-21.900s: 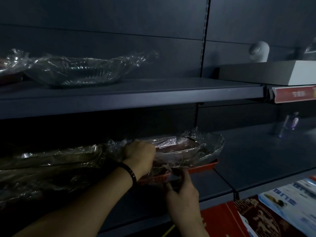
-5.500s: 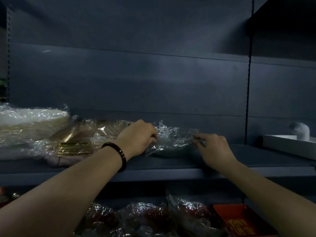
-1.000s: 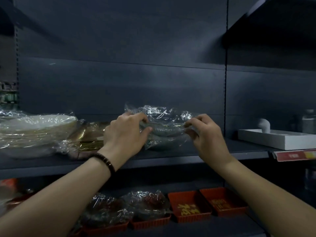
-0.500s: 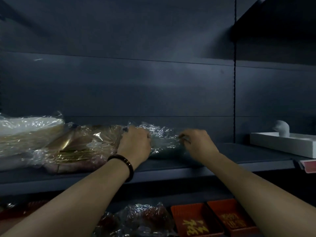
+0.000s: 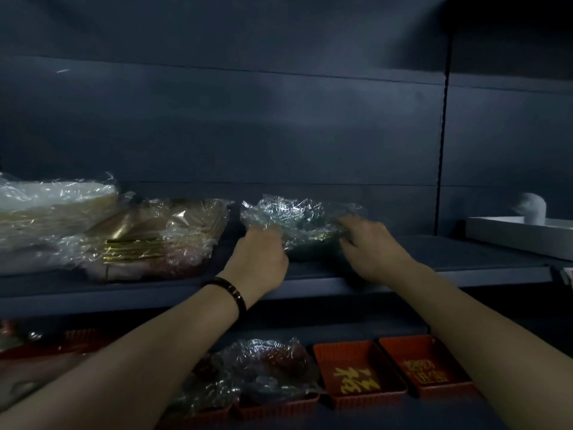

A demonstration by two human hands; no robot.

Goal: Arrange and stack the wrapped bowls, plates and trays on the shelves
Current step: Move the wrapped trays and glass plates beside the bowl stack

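Plastic-wrapped bowl (image 5: 297,225) is sitting on the shelf (image 5: 449,256) | left hand (image 5: 257,259) and right hand (image 5: 372,243) are gripping its sides | likely squaring it beside the gold trays (image 5: 148,237).

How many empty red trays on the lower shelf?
2: left empty tray bottom centre-right, right empty tray beside it. Wrapped goods further left may hide more.

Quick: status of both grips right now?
Left grip: fingers curled on the left edge of the wrapped bowl, holding it.
Right grip: holding the same bowl's right edge.
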